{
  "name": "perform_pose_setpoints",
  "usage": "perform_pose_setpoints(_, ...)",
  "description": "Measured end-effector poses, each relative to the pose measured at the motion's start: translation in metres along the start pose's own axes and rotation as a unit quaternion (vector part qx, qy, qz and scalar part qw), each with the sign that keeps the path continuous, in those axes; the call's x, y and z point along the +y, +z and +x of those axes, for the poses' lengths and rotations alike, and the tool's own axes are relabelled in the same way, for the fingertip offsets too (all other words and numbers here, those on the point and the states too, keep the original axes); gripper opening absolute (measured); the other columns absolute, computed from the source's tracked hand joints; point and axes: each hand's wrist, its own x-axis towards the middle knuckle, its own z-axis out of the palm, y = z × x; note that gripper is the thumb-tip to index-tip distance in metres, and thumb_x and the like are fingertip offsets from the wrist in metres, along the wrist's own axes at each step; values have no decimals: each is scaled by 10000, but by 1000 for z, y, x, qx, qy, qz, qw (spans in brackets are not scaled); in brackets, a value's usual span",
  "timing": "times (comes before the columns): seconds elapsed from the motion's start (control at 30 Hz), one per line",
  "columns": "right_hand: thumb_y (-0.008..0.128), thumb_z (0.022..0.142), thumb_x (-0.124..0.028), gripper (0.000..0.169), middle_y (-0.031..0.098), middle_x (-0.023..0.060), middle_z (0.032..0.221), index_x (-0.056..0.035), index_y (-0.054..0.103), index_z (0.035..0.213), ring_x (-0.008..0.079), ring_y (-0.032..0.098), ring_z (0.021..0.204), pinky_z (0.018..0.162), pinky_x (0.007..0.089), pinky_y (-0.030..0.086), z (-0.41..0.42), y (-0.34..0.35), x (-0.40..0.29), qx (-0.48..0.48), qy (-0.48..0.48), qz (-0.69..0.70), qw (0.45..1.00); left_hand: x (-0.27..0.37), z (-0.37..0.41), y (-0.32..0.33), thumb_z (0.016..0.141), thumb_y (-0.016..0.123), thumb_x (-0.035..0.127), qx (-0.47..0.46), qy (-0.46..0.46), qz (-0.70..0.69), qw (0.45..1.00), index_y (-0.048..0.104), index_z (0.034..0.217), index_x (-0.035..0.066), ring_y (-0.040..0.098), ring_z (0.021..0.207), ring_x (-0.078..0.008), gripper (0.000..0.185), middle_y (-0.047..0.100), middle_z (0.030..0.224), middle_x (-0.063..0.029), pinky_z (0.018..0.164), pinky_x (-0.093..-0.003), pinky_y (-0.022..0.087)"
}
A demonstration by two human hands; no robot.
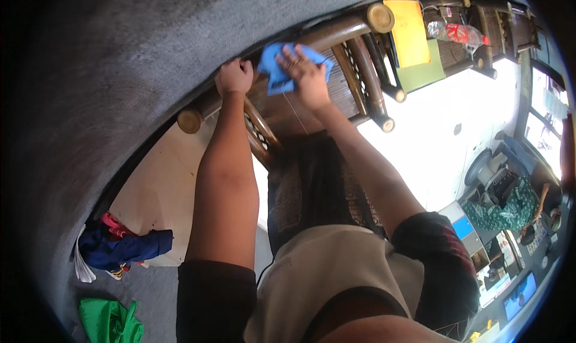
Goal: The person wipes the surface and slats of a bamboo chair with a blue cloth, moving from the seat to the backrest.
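Note:
A brown bamboo chair or bench stands before me against a grey wall, its thick top rail (339, 36) running along the wall. My left hand (235, 76) is curled over this rail near its left end. Farther right, my right hand (307, 76) lies with fingers spread on a blue cloth (274, 68), pressing it against the rail and upper backrest. Part of the cloth is hidden under that hand. Below it is the slatted bamboo backrest (342, 86), and a bamboo armrest (371, 82) stands to the right.
To the right, a yellow folder (411, 37), a green folder (420, 71) and a plastic bottle (456, 33) rest on more bamboo furniture. Dark blue clothing (121, 251) and a green bag (108, 318) lie at left. A lit screen (519, 296) shows at lower right.

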Motion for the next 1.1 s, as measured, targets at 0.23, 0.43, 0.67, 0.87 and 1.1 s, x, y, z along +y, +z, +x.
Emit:
perform_pose_setpoints(0.23, 543, 715, -18, 586, 442, 2, 1357, -270, 522, 1243, 186, 418, 1247, 840, 422, 340, -2, -33, 72, 98, 74, -99, 987, 2, 0, -5, 737, 482, 294, 1, -11, -3, 1000, 636, 710, 102, 609, 688, -352, 247, 626, 714, -155, 656, -434, 499)
perform_pose_setpoints(0.43, 572, 667, 36, 645, 399, 36, 1387, -246, 519, 1244, 276, 384, 1268, 878, 502, 323, 1, -5, 30, 104, 167, 11, 980, 4, 0, -2, 744, 484, 299, -10, -10, 2, 1000, 639, 716, 113, 615, 697, -340, 244, 630, 710, -141, 655, -431, 500)
perform_pose_setpoints(0.67, 483, 774, -121, 477, 399, 23, 1387, -245, 529, 1233, 193, 359, 1286, 829, 434, 352, -8, 15, -24, -5, -34, 4, 999, -4, 0, 0, 746, 467, 301, 5, 11, -17, 1000, 641, 745, 105, 613, 725, -353, 262, 632, 748, -152, 668, -436, 497)
perform_pose_setpoints(0.87, 556, 729, -26, 569, 429, 9, 1366, -292, 526, 1231, 229, 411, 1251, 862, 464, 318, 6, -27, 72, 141, 116, -86, 979, 4, 0, -3, 755, 450, 308, 1, -5, -27, 1000, 639, 748, 97, 597, 690, -386, 283, 620, 720, -175, 642, -461, 486)
perform_pose_setpoints(1.1, 569, 696, -24, 507, 497, -28, 1288, -257, 596, 1145, 227, 373, 1270, 880, 500, 297, 25, 8, 0, 69, 63, -29, 995, -4, 5, 1, 754, 454, 291, 1, 22, -3, 1000, 661, 792, 109, 600, 698, -386, 278, 622, 737, -186, 653, -456, 488)
